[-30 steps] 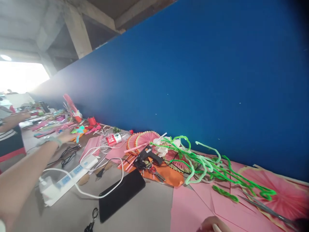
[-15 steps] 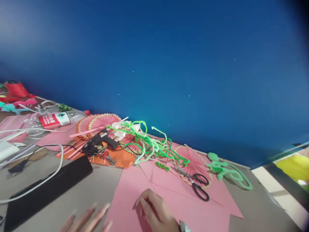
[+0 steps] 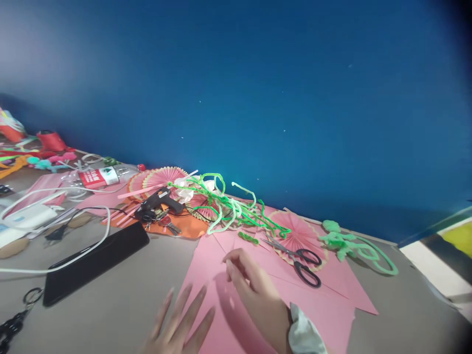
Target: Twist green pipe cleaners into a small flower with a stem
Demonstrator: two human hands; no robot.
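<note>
My left hand [image 3: 180,322] reaches in from the bottom edge with its fingers spread, over the left border of the pink paper sheets [image 3: 324,314]. It holds nothing. Above the middle of that paper is my right hand [image 3: 254,290], its fingers curled in and the thumb close to the forefinger. Whether anything small is inside them is hidden. A grey-white cuff [image 3: 306,332] shows at the right wrist. Black-handled scissors [image 3: 295,255] lie partly open to the right of this hand. A short twisted green piece [image 3: 248,238] rests just beyond it.
Green pipe cleaners [image 3: 236,211] lie tangled along the blue wall [image 3: 236,98], by pleated paper fans [image 3: 295,231]. A black glue gun [image 3: 158,204], keys [image 3: 171,225], plastic bottle [image 3: 99,177], black slab-like object [image 3: 96,263] and white cable [image 3: 92,250] occupy the left. A green fuzzy shape [image 3: 341,243] lies right.
Both hands have come further into view, moving up; the left also moved right, its fingers still spread. The view has tilted down and swung left, showing a black key ring at lower left.
</note>
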